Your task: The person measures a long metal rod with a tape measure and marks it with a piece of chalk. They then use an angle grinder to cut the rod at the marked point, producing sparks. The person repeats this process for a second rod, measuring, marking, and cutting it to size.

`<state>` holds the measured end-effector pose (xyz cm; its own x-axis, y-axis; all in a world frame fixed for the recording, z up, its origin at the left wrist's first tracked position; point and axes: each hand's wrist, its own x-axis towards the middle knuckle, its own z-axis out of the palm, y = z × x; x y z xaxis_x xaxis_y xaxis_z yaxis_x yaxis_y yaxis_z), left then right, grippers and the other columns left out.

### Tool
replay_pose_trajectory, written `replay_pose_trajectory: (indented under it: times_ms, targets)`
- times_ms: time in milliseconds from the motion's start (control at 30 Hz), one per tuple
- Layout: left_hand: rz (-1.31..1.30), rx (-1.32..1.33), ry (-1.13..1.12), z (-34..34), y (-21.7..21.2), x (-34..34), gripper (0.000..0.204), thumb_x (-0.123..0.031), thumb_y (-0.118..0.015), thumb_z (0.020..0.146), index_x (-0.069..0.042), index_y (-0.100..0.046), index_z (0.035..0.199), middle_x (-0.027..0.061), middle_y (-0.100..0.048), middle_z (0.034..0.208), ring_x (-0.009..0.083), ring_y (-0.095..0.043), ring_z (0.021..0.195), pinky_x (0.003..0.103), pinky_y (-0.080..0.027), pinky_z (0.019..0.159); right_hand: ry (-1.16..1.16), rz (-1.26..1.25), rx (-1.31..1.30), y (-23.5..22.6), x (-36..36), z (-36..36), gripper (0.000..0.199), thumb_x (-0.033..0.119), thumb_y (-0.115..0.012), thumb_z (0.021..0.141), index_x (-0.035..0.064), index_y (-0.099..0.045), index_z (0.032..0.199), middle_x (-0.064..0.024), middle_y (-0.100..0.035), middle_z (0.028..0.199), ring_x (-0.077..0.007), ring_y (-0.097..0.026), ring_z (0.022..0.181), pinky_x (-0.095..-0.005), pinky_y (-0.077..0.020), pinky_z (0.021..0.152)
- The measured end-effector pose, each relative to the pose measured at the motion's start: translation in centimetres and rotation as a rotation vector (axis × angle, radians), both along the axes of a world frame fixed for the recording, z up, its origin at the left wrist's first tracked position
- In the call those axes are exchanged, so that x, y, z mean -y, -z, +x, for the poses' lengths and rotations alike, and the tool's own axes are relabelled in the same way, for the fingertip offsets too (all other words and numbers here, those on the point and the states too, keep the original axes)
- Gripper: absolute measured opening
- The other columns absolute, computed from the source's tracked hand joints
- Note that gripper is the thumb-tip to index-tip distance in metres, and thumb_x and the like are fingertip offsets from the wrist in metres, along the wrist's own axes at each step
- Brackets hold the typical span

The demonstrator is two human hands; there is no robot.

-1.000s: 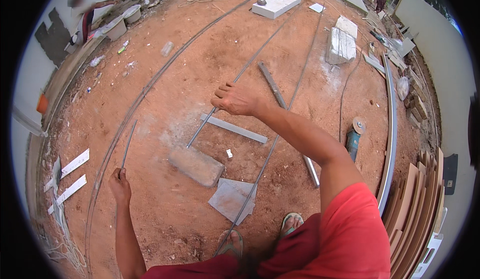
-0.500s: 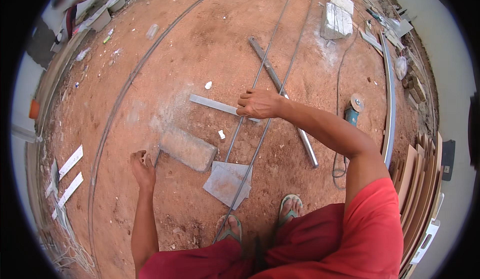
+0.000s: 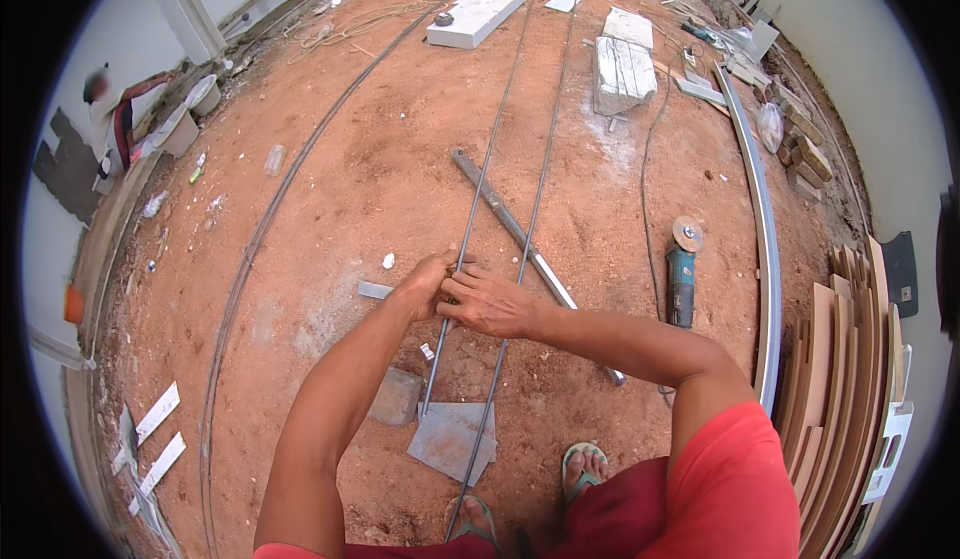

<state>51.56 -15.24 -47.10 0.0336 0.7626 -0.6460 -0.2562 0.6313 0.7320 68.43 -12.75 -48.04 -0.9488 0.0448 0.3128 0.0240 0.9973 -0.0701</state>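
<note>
My left hand [image 3: 424,285] and my right hand [image 3: 490,302] meet over a thin steel rod [image 3: 488,154], which runs lengthwise away from me. The left fingers are closed around the rod. Curled against them, the right fingers hide whatever they grip. A flat grey metal strip [image 3: 374,289] shows left of my left hand; its other end is hidden beneath the hands. The rod's near end reaches a grey flat tile [image 3: 452,441]. Beside it, a concrete block [image 3: 396,397] is partly covered by my left forearm. To the right runs a second rod [image 3: 545,159].
A metal bar [image 3: 510,221] lies slantwise under the rods. An angle grinder [image 3: 681,284] rests to the right, near a long metal channel [image 3: 755,199] and stacked boards [image 3: 825,359]. White blocks [image 3: 625,74] stand farther off. Another person [image 3: 120,119] is at the far left.
My left hand has moved from beside the concrete block up and right to the rod, joining my right hand. The view has tilted farther ahead.
</note>
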Motion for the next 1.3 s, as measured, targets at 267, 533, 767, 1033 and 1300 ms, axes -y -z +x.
replay_pose_trajectory:
  times_ms: [267,533,767,1033,1300]
  targets:
    - [0.163,-0.541,-0.226,3.2,4.8,-4.6,0.033,-0.028,-0.051,0.108,-0.002,-0.062,0.091,-0.0004,-0.048,0.063,0.0107,-0.043,0.053,0.032,-0.035,0.046,0.640,-1.220,-0.109,-1.4,5.5,1.3,0.040,0.031,-0.053,0.107,-0.0072,-0.054,0.118,-0.0237,-0.063,0.097,-0.0326,-0.066,0.092,-0.0464,-0.0518,0.082]
    - [0.422,-0.729,-0.180,9.1,4.4,-2.8,0.037,-0.021,-0.054,0.104,0.007,-0.060,0.080,0.0224,-0.063,0.071,0.0290,-0.058,0.064,0.048,-0.046,0.068,0.622,-1.357,-0.130,5.6,7.4,3.8,0.037,0.021,-0.056,0.104,-0.0090,-0.056,0.125,-0.0272,-0.067,0.106,-0.0388,-0.068,0.095,-0.0501,-0.0507,0.088]
    - [0.436,-0.720,-0.210,10.6,6.6,-4.5,0.038,-0.021,-0.055,0.104,0.006,-0.060,0.079,0.0225,-0.062,0.070,0.0288,-0.058,0.063,0.047,-0.045,0.066,0.618,-1.279,-0.342,6.0,6.5,4.7,0.034,0.015,-0.057,0.101,-0.0081,-0.056,0.126,-0.0303,-0.067,0.117,-0.0434,-0.064,0.115,-0.0483,-0.0475,0.100]
    - [0.378,-0.748,-0.124,12.6,8.2,-6.4,0.034,-0.021,-0.055,0.103,0.006,-0.065,0.086,0.0278,-0.068,0.081,0.0414,-0.068,0.078,0.052,-0.049,0.073,0.755,-1.401,-0.152,5.3,4.7,6.6,0.027,0.016,-0.057,0.103,-0.0063,-0.057,0.119,-0.0224,-0.071,0.097,-0.0330,-0.072,0.088,-0.0450,-0.0550,0.080]
    - [0.376,-0.830,0.100,7.7,5.1,-7.6,0.037,-0.028,-0.058,0.101,0.006,-0.071,0.095,0.0311,-0.071,0.094,0.0460,-0.071,0.095,0.052,-0.053,0.087,0.858,-1.532,-0.165,4.9,1.5,4.5,0.018,0.014,-0.058,0.106,-0.0044,-0.056,0.103,-0.0089,-0.066,0.071,-0.0168,-0.066,0.059,-0.0328,-0.0538,0.051]
